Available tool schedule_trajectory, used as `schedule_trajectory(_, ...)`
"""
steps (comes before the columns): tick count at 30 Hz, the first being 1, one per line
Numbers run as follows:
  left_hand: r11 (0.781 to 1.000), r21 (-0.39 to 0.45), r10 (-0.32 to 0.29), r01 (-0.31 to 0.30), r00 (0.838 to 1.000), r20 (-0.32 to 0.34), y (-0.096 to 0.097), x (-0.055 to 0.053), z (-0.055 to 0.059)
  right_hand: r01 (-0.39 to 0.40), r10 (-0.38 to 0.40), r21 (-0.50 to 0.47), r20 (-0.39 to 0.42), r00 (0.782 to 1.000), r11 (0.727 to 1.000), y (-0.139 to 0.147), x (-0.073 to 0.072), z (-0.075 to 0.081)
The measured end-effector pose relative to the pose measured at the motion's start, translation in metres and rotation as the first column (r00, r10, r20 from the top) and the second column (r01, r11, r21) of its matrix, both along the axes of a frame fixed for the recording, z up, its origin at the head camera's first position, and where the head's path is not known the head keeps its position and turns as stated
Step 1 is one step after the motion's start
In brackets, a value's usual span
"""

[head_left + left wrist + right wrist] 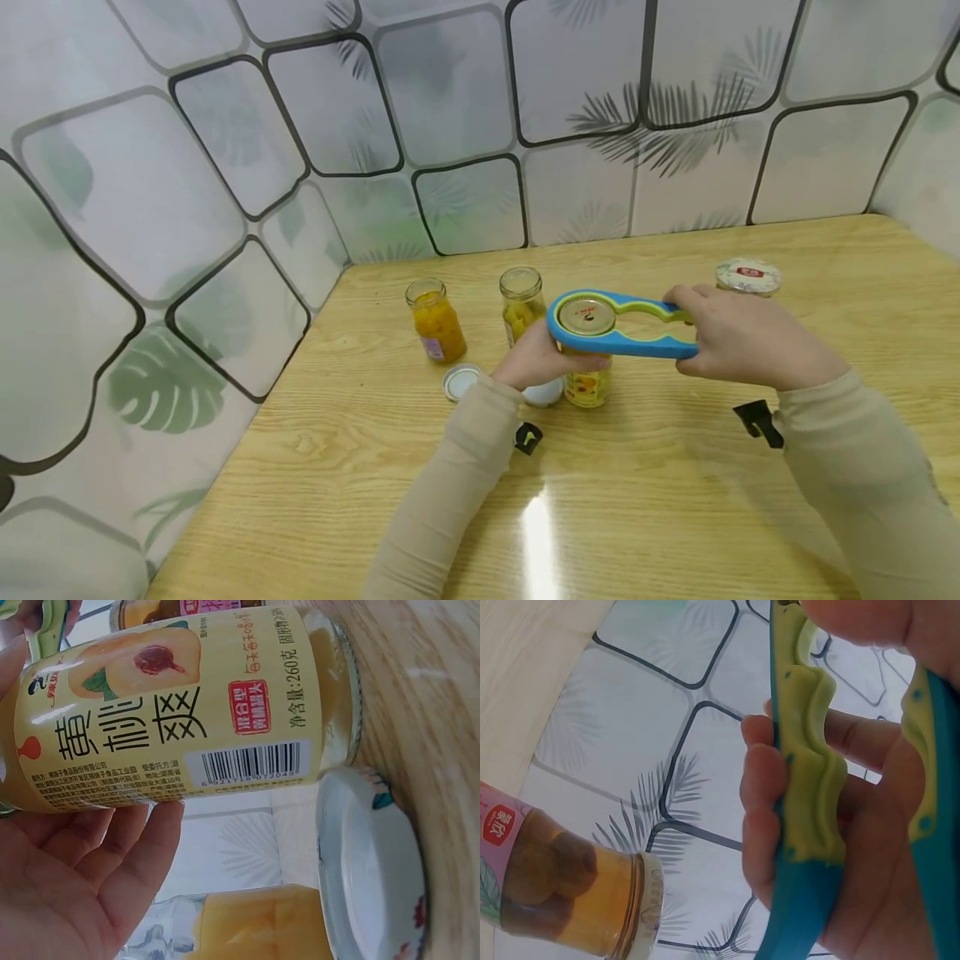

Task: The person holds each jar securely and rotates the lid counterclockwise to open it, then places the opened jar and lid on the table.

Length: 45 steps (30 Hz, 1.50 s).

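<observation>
My left hand [542, 357] grips a glass jar of yellow peaches [587, 387] round its side; the peach label [165, 712] fills much of the left wrist view. A blue and green jar opener [637, 343] lies across the top, its ring round the gold metal lid [587, 316]. At its far end, my right hand [750, 337] holds the two handles. In the right wrist view, fingers [761, 780] curl over one green-lined handle [810, 765]. The jar stands close to a loose white lid [371, 862].
Two lidless jars, one with orange fruit [437, 327] and one with yellow pieces [519, 315], stand left of the held jar. A white lid [460, 382] lies before them. A lidded jar [748, 277] is behind my right hand. Patterned walls [465, 200] border the wooden table [337, 467].
</observation>
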<state>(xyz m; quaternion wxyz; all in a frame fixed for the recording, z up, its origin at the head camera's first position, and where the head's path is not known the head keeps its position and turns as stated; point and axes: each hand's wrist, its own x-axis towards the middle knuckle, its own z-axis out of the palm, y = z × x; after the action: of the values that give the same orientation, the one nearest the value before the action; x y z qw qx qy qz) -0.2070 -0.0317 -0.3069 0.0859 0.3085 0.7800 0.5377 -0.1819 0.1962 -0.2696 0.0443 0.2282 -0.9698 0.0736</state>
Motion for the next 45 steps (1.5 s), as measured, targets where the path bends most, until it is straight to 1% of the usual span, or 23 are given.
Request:
schedule_trajectory(3,0.999,-0.037,0.027,-0.026,1.0,0.007,-0.001,0.0,0.0,-0.012,0.012,-0.005,-0.003,1.0,1.0,0.001,0.0,0.0)
schedule_trajectory(7,0.998,-0.055,0.04,-0.039,0.999,0.009,-0.001,0.001,0.001,-0.017,0.017,-0.009,-0.013,1.0,1.0,0.001,-0.001,0.0)
schedule_trajectory(14,0.996,-0.074,0.041,-0.039,0.999,0.016,-0.001,0.001,0.002,-0.04,0.039,-0.018,-0.067,0.997,0.999,0.002,-0.002,0.001)
schedule_trajectory(17,0.997,-0.072,0.032,-0.03,0.999,0.024,-0.002,0.0,0.003,-0.049,0.047,-0.018,-0.087,0.995,0.999,0.003,-0.003,0.0)
schedule_trajectory(22,0.999,-0.05,0.017,-0.015,1.0,0.022,-0.002,0.0,0.003,-0.041,0.039,-0.031,-0.075,0.996,0.999,0.003,-0.004,0.0)
schedule_trajectory(25,1.0,-0.026,0.0,0.0,1.0,0.01,-0.002,0.0,0.002,-0.039,0.035,-0.064,-0.067,0.997,0.997,0.002,-0.004,-0.001)
schedule_trajectory(28,1.0,-0.016,-0.011,0.011,1.0,-0.011,-0.001,0.001,0.002,-0.037,0.028,-0.119,-0.076,0.997,0.992,-0.001,-0.003,-0.001)
schedule_trajectory(31,0.999,0.017,-0.042,0.042,0.998,-0.041,0.0,0.0,0.001,-0.035,0.022,-0.146,-0.09,0.996,0.989,-0.006,-0.001,-0.002)
schedule_trajectory(33,0.996,0.038,-0.078,0.081,0.994,-0.08,0.002,-0.001,0.0,-0.03,0.019,-0.142,-0.084,0.996,0.989,-0.01,0.0,-0.003)
schedule_trajectory(35,0.989,0.068,-0.123,0.132,0.985,-0.125,0.005,-0.002,-0.002,-0.028,0.018,-0.129,-0.079,0.997,0.991,-0.013,0.001,-0.003)
schedule_trajectory(38,0.98,0.095,-0.159,0.177,0.973,-0.17,0.01,-0.002,-0.004,-0.031,0.022,-0.11,-0.079,0.997,0.993,-0.016,0.002,-0.002)
schedule_trajectory(41,0.975,0.114,-0.171,0.194,0.969,-0.18,0.014,0.0,-0.005,-0.039,0.03,-0.092,-0.095,0.995,0.995,-0.018,0.004,-0.003)
schedule_trajectory(45,0.985,0.071,-0.146,0.159,0.976,-0.161,0.017,0.003,-0.005,-0.059,0.053,-0.05,-0.115,0.992,0.997,-0.021,0.007,-0.003)
